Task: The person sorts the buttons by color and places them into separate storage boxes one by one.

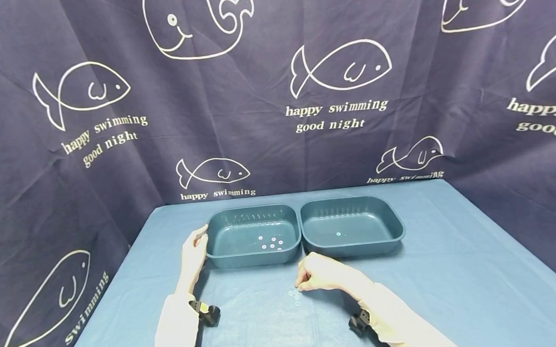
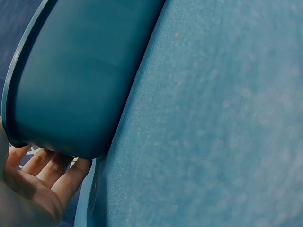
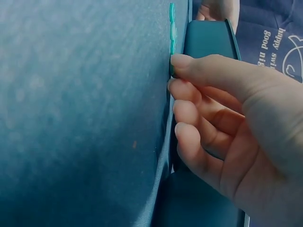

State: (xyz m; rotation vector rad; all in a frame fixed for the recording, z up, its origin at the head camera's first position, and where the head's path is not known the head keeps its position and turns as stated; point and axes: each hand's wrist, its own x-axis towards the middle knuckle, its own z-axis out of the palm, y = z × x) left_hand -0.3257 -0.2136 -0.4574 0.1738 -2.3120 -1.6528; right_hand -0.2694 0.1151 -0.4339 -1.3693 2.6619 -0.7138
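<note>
My left hand (image 1: 195,254) holds the left end of a teal plastic bin (image 1: 252,259), its fingers (image 2: 70,182) bent against the outer end wall beneath the rim. Several small pink buttons (image 1: 264,246) lie inside that bin, toward its right side. On the blue cloth in front, my right hand (image 1: 323,272) pinches a small green button (image 3: 172,68) between thumb and index finger, its other fingers curled. The thumb partly hides this button. Beside the fingertips lie several more green buttons (image 3: 172,30), pale in the head view.
A second teal bin (image 1: 354,249) stands against the right end of the first, with one light-coloured button (image 1: 338,234) inside. Blue cloth (image 1: 258,323) covers the table. Dark curtains (image 1: 277,157) with white fish drawings hang behind and along both sides.
</note>
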